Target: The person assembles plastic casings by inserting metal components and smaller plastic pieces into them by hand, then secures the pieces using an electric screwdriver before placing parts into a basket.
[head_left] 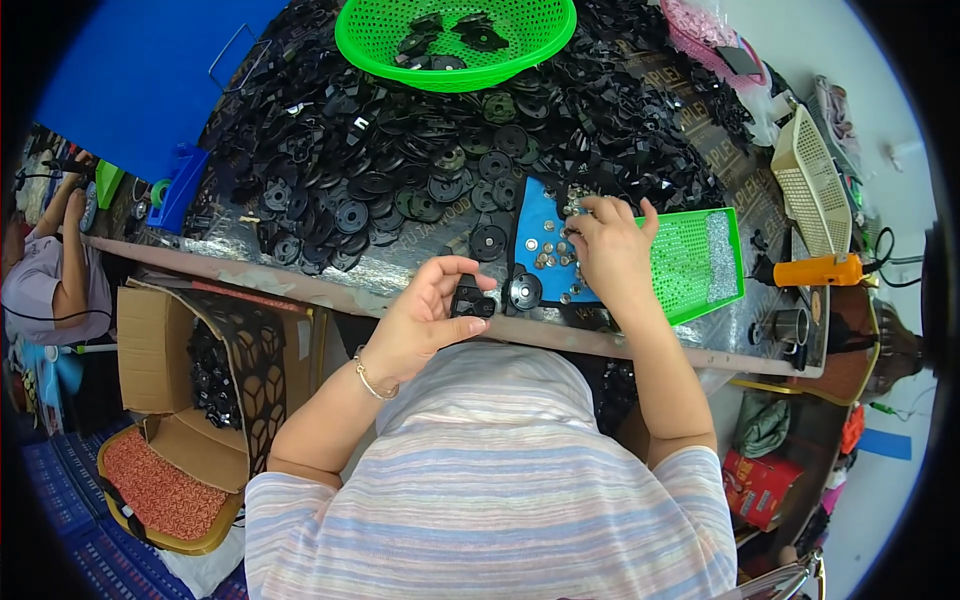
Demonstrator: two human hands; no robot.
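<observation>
My left hand (427,308), near the table's front edge, is closed around a small black plastic part (473,302) with holes in it. Just right of that part lies a round black disc (523,291) with a metal centre. My right hand (612,248) reaches over a blue mat (533,206) scattered with small round metal pieces (545,259). Its fingers bend down together among these pieces; whatever sits between the fingertips is too small to make out. Beside that hand, a green perforated tray (690,262) has tiny silvery bits along its right side.
A heap of black discs and parts (400,160) covers the table's middle, with a green basket (455,78) behind. An orange-handled tool (818,271), a metal cup (790,326) and a cream basket (812,180) are at right. Another person (62,270) sits far left, past a cardboard box (155,350).
</observation>
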